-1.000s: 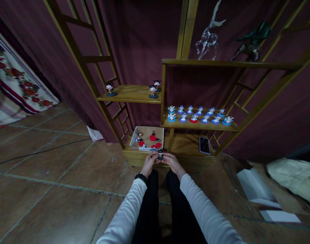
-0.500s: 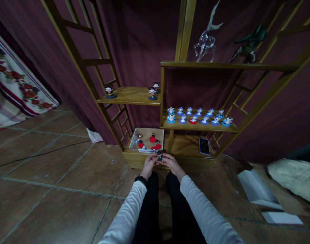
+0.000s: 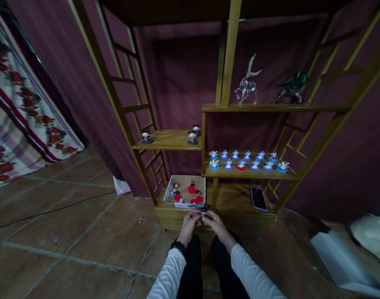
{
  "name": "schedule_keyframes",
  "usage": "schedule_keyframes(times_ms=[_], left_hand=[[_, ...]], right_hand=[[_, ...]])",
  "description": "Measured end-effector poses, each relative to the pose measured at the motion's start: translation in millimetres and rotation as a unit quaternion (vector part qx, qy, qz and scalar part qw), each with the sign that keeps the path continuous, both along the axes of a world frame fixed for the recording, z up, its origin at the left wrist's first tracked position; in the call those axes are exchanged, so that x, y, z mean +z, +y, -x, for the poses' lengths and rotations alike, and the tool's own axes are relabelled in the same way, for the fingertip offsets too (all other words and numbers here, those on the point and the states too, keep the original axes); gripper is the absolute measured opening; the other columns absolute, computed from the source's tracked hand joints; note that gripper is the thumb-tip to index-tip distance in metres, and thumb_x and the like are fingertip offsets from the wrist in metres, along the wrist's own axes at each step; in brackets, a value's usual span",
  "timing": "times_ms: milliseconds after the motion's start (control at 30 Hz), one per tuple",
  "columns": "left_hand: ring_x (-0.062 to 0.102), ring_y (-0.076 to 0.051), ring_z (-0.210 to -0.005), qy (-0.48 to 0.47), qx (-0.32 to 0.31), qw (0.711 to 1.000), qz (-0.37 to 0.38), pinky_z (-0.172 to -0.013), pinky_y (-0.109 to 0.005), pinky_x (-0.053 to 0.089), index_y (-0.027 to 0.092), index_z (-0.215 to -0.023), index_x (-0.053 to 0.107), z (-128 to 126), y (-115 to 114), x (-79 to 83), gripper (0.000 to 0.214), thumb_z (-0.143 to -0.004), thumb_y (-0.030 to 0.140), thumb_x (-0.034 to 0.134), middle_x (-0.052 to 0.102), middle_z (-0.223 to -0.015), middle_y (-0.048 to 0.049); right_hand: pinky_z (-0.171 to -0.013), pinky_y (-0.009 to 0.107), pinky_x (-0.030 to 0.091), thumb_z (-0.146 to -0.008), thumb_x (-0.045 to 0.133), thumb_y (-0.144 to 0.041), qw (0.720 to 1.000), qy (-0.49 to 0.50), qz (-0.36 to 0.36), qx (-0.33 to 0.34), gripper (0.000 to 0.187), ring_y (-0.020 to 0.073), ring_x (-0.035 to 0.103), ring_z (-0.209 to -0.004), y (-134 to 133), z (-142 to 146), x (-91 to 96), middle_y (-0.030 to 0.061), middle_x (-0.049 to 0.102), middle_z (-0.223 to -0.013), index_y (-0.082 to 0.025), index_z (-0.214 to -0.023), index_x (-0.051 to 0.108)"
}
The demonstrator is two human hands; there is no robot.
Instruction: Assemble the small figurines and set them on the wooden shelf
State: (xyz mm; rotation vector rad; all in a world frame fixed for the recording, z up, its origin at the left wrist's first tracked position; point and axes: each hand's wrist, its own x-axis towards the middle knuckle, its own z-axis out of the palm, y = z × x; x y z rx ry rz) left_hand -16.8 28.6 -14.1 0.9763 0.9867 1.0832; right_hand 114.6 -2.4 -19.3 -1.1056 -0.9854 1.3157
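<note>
Both hands hold one small black-haired figurine (image 3: 203, 212) upright just in front of the box. My left hand (image 3: 190, 224) grips it from the left, my right hand (image 3: 215, 221) from the right, fingers closed around its dark base. Behind it, a shallow cardboard box (image 3: 169, 196) stands on the lowest shelf, with several loose figurines and red pieces lying in it. On the left shelf (image 3: 169, 140) three similar figurines stand upright: one figurine (image 3: 146, 136) at the left end, a front figurine (image 3: 192, 137) and a rear figurine (image 3: 196, 129) at the right end.
Two rows of blue, purple and red-based figurines (image 3: 241, 165) line the right shelf (image 3: 252, 173). A phone (image 3: 258, 198) lies on the lowest shelf. Above stand a clear deer ornament (image 3: 247, 88) and a dark green figure (image 3: 292, 88). A cable (image 3: 68, 209) crosses the tiled floor at left.
My view has tilted up, so the shelves and hands appear lower in the picture. Both hands still hold the figurine in front of the box.
</note>
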Motion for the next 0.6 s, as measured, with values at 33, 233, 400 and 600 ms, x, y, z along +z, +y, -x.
schedule_keyframes(times_ms=[33,233,400,600], left_hand=[[0.048,-0.008,-0.04,0.004,-0.003,1.0,-0.003,-0.041,-0.019,0.032,0.014,-0.08,0.062,1,0,-0.5,0.025,-0.059,0.025,0.068,0.056,-0.051,0.0015],[0.045,-0.006,-0.038,0.015,-0.02,1.0,-0.016,-0.041,-0.018,0.031,0.013,-0.082,0.061,4,1,-3.6,0.026,-0.061,0.028,0.064,0.053,-0.051,0.0037],[0.043,-0.005,-0.037,0.01,-0.024,1.0,-0.012,-0.04,-0.018,0.029,0.014,-0.08,0.06,7,1,-1.5,0.027,-0.059,0.03,0.066,0.05,-0.049,0.0054],[0.044,-0.006,-0.037,0.003,-0.015,1.0,-0.01,-0.041,-0.019,0.03,0.014,-0.081,0.06,15,0,4.7,0.033,-0.059,0.037,0.068,0.051,-0.049,0.0048]], right_hand=[[-0.07,0.032,0.046,-0.06,0.071,-0.04,1.0,-0.006,-0.01,-0.006,0.035,0.02,0.06,-0.079,1,0,-1.0,0.0045,0.066,-0.087,-0.021,-0.088,0.062],[-0.079,0.036,0.046,-0.061,0.069,-0.04,0.995,-0.074,-0.059,-0.027,0.038,0.0212,0.062,-0.085,6,2,-2.3,0.0052,0.066,-0.09,-0.02,-0.091,0.059],[-0.075,0.033,0.047,-0.066,0.062,-0.033,0.979,-0.176,-0.092,-0.038,0.039,0.018,0.061,-0.079,5,6,7.0,0.0018,0.065,-0.085,-0.021,-0.102,0.057],[-0.066,0.028,0.047,-0.069,0.057,-0.03,0.961,-0.259,-0.101,-0.012,0.029,0.0154,0.06,-0.068,6,11,28.5,-0.0005,0.064,-0.076,-0.021,-0.096,0.058]])
